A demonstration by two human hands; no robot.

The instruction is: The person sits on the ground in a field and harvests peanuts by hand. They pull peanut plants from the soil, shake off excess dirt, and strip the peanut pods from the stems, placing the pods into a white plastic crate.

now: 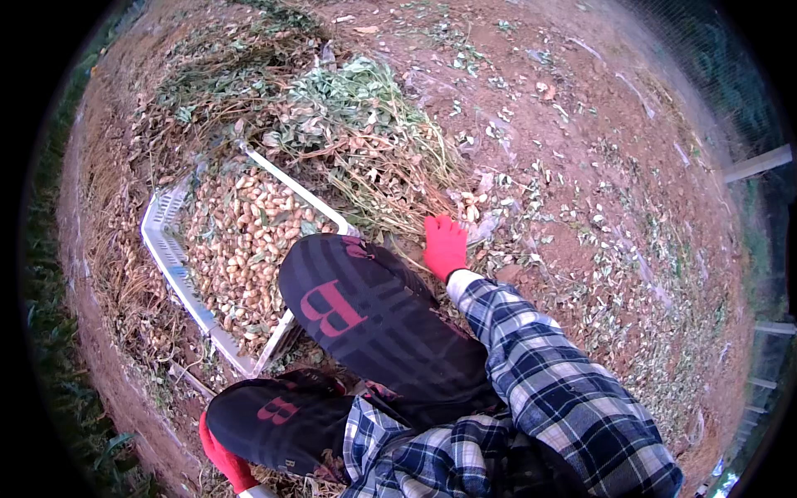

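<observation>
My right hand [446, 246], in a red knit glove, reaches down to the root end of a heap of pulled peanut plants [386, 168]. Its fingertips point at the stems, and whether they grip any is hidden. A few loose peanut pods [472, 205] lie just beyond the fingers. My left hand [223, 457], also red-gloved, is at the outer side of my left knee, its fingers mostly hidden. Before my knees stands a white plastic crate [193, 306] with slotted walls. Peanuts in the shell [249, 249] mixed with leaf bits fill much of it.
My bent right knee [336, 299] overlaps the crate's near corner. More dried vines [243, 75] lie behind the crate. Reddish soil [560, 149] to the right carries scattered leaves and scraps of clear plastic film [644, 267]. Green plants [56, 348] border the left edge; netting [703, 75] stands far right.
</observation>
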